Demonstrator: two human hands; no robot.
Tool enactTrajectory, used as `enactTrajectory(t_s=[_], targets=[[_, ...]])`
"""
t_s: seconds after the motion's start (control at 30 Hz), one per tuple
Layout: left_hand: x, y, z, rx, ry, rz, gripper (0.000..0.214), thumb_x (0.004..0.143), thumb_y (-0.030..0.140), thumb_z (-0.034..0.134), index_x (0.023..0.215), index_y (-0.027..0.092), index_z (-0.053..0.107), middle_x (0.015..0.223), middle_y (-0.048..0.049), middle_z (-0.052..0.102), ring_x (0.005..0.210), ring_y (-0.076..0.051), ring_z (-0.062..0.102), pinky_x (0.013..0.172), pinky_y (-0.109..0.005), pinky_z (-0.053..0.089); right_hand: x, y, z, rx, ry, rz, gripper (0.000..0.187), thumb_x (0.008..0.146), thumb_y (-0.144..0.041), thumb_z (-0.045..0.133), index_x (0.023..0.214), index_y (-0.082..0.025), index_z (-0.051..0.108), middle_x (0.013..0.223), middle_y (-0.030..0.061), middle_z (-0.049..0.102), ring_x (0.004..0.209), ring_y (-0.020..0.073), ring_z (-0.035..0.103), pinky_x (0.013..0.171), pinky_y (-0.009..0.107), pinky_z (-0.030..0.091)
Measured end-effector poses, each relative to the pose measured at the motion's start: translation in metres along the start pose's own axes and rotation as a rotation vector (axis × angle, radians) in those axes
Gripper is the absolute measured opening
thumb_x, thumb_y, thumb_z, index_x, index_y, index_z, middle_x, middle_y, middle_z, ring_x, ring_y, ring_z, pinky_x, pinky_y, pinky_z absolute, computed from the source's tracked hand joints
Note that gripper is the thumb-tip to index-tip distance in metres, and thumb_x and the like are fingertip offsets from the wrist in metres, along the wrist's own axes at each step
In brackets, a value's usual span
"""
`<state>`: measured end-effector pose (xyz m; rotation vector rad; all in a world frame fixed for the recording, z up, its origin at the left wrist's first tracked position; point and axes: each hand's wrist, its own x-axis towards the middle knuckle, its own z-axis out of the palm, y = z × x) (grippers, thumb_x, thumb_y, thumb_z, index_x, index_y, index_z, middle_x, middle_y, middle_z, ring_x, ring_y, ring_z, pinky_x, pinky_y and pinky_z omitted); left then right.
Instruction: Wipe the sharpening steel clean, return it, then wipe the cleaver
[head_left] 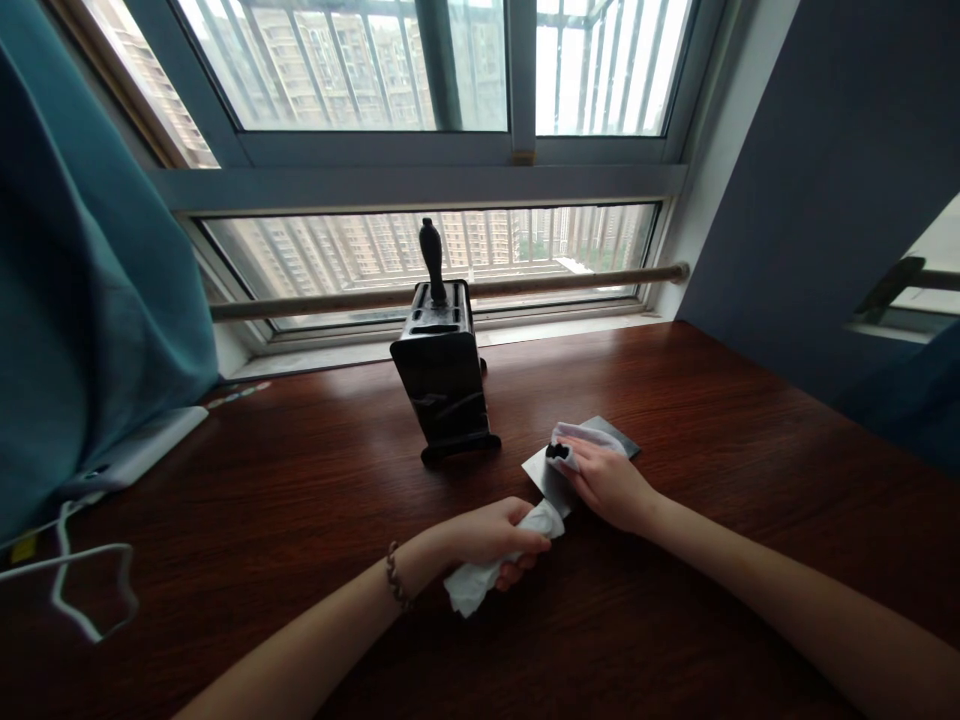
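Note:
A cleaver with a broad silvery blade [556, 488] lies low over the wooden table, pointing away to the upper right. My left hand [495, 532] is closed around its handle, which is wrapped in white tissue [469, 586]; the handle itself is hidden. My right hand [604, 482] presses a white cloth [589, 434] with a black patch onto the blade's upper face, fingers partly covered by the cloth. Left of the blade stands a black knife block [444, 395], with one dark-handled knife [431, 255] upright in its top.
The reddish-brown table [315, 470] reaches to the window sill, with a horizontal rail [570, 283] across the window. At the left hang a blue curtain [97, 240], a white flat device [142, 455] and a loose white cable [94, 550]. A dark wall [810, 200] bounds the right side.

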<state>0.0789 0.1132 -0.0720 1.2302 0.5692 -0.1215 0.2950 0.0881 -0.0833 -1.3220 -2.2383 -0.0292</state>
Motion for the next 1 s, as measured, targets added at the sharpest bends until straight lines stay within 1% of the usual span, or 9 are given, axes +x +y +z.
enactTrajectory(t_s=[0.17,0.27,0.43,0.53,0.63,0.7,0.77,0.87,1.0], targets=[[0.000,-0.001,-0.001,-0.033,0.003,-0.014,0.022,0.075,0.029,0.062,0.073,0.016,0.045,0.053,0.0051,0.047,0.039,-0.006,0.043,0.038,-0.016,0.032,0.002,0.029,0.004,-0.252,-0.009,0.210,0.033,0.089,-0.021,0.041,0.111,-0.005,0.060,0.112,0.0191,0.062,0.107,0.0269,0.058,0.095,0.041,0.047],[-0.001,0.001,0.000,-0.029,0.002,-0.030,0.023,0.074,0.030,0.063,0.073,0.016,0.045,0.053,0.0050,0.047,0.039,-0.006,0.043,0.037,-0.016,0.032,0.001,0.033,0.006,-0.364,-0.015,0.248,0.033,0.088,-0.020,0.042,0.107,0.001,0.061,0.108,0.0229,0.062,0.105,0.0285,0.059,0.095,0.040,0.047],[-0.002,0.003,0.001,-0.048,0.002,-0.054,0.026,0.071,0.032,0.065,0.072,0.016,0.044,0.052,0.0056,0.046,0.039,-0.006,0.042,0.037,-0.017,0.032,-0.002,0.013,0.007,-0.374,-0.007,0.151,0.032,0.087,-0.019,0.043,0.106,0.000,0.061,0.108,0.0242,0.062,0.105,0.0297,0.058,0.094,0.041,0.047],[-0.001,0.002,0.001,-0.055,-0.013,-0.035,0.024,0.072,0.031,0.064,0.072,0.016,0.044,0.051,0.0060,0.046,0.037,-0.006,0.042,0.037,-0.017,0.032,-0.006,-0.008,0.002,-0.294,-0.023,0.045,0.033,0.087,-0.019,0.041,0.105,-0.001,0.062,0.108,0.0232,0.062,0.105,0.0293,0.058,0.093,0.041,0.048],[0.000,0.000,0.000,-0.041,-0.005,-0.020,0.022,0.073,0.029,0.062,0.070,0.016,0.045,0.052,0.0052,0.046,0.037,-0.006,0.042,0.037,-0.017,0.032,-0.009,-0.028,-0.004,-0.177,-0.048,-0.043,0.034,0.087,-0.020,0.041,0.108,-0.001,0.061,0.111,0.0213,0.061,0.108,0.0279,0.056,0.097,0.039,0.046],[0.001,0.000,0.000,-0.036,0.000,-0.018,0.021,0.073,0.028,0.062,0.071,0.016,0.045,0.053,0.0045,0.047,0.038,-0.006,0.043,0.037,-0.017,0.032,-0.011,-0.036,-0.007,-0.114,-0.068,-0.102,0.035,0.087,-0.020,0.041,0.111,-0.002,0.059,0.116,0.0196,0.060,0.111,0.0267,0.055,0.100,0.037,0.043],[0.001,0.000,0.000,-0.048,-0.008,-0.020,0.020,0.074,0.028,0.062,0.072,0.016,0.046,0.054,0.0045,0.047,0.038,-0.006,0.043,0.038,-0.017,0.033,-0.012,-0.039,-0.007,-0.083,-0.083,-0.112,0.035,0.086,-0.020,0.042,0.112,-0.004,0.059,0.118,0.0181,0.059,0.111,0.0264,0.055,0.100,0.037,0.043],[0.001,0.000,0.000,-0.056,-0.019,-0.014,0.020,0.074,0.028,0.062,0.071,0.016,0.046,0.052,0.0049,0.047,0.038,-0.006,0.042,0.038,-0.018,0.035,-0.011,-0.036,-0.005,-0.122,-0.078,-0.010,0.037,0.085,-0.022,0.043,0.110,-0.002,0.061,0.115,0.0194,0.060,0.108,0.0288,0.056,0.096,0.040,0.047],[0.005,-0.002,-0.002,-0.027,-0.019,0.006,0.020,0.074,0.026,0.061,0.067,0.015,0.046,0.051,0.0037,0.048,0.037,-0.007,0.044,0.038,-0.019,0.035,-0.007,-0.025,-0.001,-0.287,-0.084,0.160,0.040,0.082,-0.019,0.043,0.106,0.009,0.060,0.109,0.0280,0.060,0.102,0.0360,0.058,0.087,0.047,0.051]])
